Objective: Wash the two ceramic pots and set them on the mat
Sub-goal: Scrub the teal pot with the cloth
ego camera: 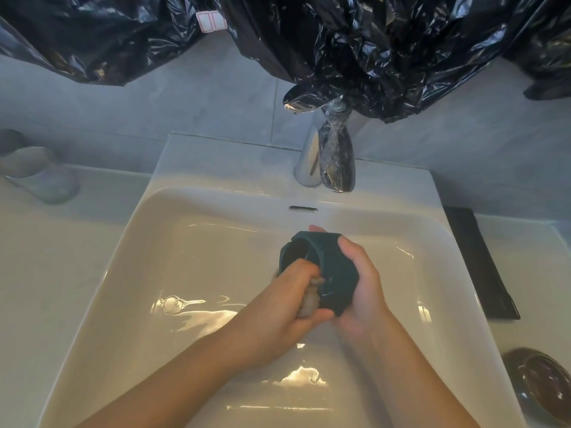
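Centre of frame, over the basin of the white sink (160, 257): my right hand (363, 291) grips the dark green pot (332, 264). Fingers wrap round its far side, thumb lies on the near wall. The pot is tipped on its side, mouth facing the left of the frame, held clear of the basin floor.

My left hand (278, 313) is closed round a greyish scrubbing pad (310, 302). Its knuckles are at the pot's rim, with the pad pressed against the rim and near wall. I can't tell how far the pad goes inside.

The basin floor is wet, with bright reflections at centre left and bottom centre.

The chrome faucet (335, 159) stands top centre, behind the basin. I can't tell whether water is running.

The black mat (482, 267) lies on the counter at the right edge, just beside the sink, with nothing on it.

The brown glossy pot (542, 386) sits on the counter at lower right, below the mat and well apart from my hands.

A clear glass (35, 174) stands on the counter at the left edge.

Crumpled black plastic sheeting (386, 41) hangs across the whole top of the frame, reaching the faucet's head.
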Motion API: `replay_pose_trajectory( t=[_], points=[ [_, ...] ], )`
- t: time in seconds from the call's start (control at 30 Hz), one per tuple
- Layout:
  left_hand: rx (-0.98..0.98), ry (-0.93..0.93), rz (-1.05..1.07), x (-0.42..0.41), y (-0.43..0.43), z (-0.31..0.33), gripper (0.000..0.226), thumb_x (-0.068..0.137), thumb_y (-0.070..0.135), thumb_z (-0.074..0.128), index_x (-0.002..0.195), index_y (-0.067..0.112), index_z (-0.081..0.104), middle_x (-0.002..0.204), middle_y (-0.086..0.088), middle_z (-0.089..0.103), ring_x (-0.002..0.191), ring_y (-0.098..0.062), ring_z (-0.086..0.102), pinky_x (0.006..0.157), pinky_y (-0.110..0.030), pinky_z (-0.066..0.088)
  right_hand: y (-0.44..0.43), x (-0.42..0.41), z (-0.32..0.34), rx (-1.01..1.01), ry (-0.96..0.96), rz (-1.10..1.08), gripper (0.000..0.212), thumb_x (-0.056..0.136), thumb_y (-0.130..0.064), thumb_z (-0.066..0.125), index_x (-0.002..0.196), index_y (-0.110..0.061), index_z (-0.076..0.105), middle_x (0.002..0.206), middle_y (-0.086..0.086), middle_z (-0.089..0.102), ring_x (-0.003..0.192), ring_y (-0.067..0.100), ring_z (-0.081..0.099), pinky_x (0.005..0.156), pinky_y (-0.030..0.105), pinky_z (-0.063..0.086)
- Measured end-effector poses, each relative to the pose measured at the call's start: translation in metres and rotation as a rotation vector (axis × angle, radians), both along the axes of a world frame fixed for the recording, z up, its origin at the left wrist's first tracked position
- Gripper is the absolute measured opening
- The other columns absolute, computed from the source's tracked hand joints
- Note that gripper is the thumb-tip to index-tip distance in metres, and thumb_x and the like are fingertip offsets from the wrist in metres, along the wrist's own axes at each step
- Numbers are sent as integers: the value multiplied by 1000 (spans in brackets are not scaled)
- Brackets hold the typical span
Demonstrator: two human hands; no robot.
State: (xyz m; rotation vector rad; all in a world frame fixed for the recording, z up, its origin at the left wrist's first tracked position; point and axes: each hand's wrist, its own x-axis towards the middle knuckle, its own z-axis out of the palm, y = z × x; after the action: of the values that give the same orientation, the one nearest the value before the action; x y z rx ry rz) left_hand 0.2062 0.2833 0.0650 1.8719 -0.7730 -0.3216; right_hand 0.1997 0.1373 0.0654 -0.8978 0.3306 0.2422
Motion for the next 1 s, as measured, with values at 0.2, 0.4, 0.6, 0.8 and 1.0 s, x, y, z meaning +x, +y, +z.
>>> replay_pose_trajectory(
  t=[0.2,0.4,0.6,0.8,1.0],
  points=[
    [-290,491,156,0,0,17,31,80,25,61,109,27,51,75,10,61,54,-3,50,50,-19,43,12,-3,-13,-342,-345,-23,59,79,-42,54,137,-32,48,120,10,60,101,25,63,78,34,55],
    [71,-15,16,11,10,-2,35,84,33,63,109,14,49,97,-4,59,87,-18,59,73,-33,49,1,2,1,20,69,137,62,85,-58,52,128,-16,65,127,16,67,118,31,63,92,46,52],
    [-249,482,124,6,1,10,37,81,31,68,113,25,51,90,-4,65,73,-16,66,65,-33,55,16,0,-13,-332,-184,-44,58,76,-42,61,132,-31,55,126,10,66,113,30,65,87,42,55],
    [-199,291,136,13,7,11,38,80,33,65,114,21,52,97,7,66,82,-13,64,69,-33,52,5,1,0,-167,-183,56,82,73,-65,70,143,-29,46,134,8,63,116,25,64,85,37,56],
    [-114,282,35,6,-2,3,30,84,27,67,107,21,50,89,17,60,76,1,58,67,-15,43,3,-2,-4,-64,4,35,54,81,-42,64,133,-26,59,114,8,73,99,25,71,75,37,58]
  ],
)
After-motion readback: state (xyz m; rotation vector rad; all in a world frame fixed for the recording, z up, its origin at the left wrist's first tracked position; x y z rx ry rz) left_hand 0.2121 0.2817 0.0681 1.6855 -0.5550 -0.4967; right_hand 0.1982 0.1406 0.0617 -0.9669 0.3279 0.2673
